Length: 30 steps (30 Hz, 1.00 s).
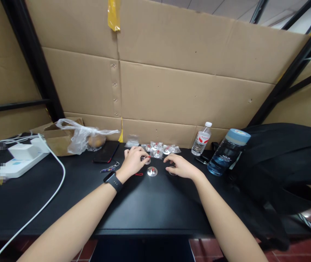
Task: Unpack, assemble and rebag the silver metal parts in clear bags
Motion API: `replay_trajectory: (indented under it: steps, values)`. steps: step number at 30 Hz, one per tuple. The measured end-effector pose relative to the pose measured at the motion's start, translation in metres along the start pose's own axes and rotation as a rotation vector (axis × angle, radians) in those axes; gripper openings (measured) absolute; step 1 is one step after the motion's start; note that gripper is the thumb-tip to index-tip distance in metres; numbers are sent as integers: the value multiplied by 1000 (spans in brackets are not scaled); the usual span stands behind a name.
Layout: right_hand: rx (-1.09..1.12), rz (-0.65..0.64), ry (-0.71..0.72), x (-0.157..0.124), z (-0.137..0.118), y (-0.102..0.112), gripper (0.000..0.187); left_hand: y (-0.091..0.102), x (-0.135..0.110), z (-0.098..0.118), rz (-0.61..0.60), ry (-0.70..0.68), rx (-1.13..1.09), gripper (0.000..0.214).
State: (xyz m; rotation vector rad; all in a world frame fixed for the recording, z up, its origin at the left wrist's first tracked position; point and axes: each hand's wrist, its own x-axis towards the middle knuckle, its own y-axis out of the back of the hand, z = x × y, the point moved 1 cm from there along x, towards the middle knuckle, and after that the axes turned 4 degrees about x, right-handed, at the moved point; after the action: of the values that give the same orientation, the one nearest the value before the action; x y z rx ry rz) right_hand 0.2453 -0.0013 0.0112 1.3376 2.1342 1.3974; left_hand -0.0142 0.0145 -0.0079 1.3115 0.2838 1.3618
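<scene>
My left hand [134,160], with a black watch on its wrist, rests on the black table [150,203], fingers curled round a small shiny round piece [145,159]. Just right of it a silver disc [152,171] lies flat on the table. My right hand [179,166] lies palm down to the right of the disc, fingers bent over another small piece that is mostly hidden. Behind both hands several small clear packets with red and white parts [160,149] lie in a row. A small red bit [139,174] sits by my left wrist.
A black phone [106,151] and a keyring [108,169] lie left of my hands. Further left are a plastic bag [86,138], a cardboard box [54,140], a white power strip [21,160] and cable. Two water bottles [202,140] [227,153] and a black bag [278,163] stand right. Cardboard walls behind.
</scene>
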Motion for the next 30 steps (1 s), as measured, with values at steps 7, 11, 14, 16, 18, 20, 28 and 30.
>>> replay_trajectory:
  steps: [7,11,14,16,18,20,28,30]
  values:
    - [25,-11,18,4,1,-12,28,-12,1,-22,-191,26,30,14]
    - [112,-8,106,8,-15,-28,45,-9,3,-18,-286,-37,-18,19]
    - [125,-17,144,10,-24,-36,49,-3,6,-22,-270,-74,-19,34]
    - [118,-18,169,10,-28,-37,47,0,9,-33,-168,-49,54,38]
    - [114,-18,189,10,-31,-37,43,-1,12,-49,-71,5,163,34]
    - [115,-19,193,10,-32,-36,40,-3,14,-66,-63,71,260,34]
    - [109,-48,208,9,-35,-33,39,-12,17,-88,-133,124,317,37]
    - [112,-46,207,9,-35,-33,39,-12,18,-89,-125,123,324,36]
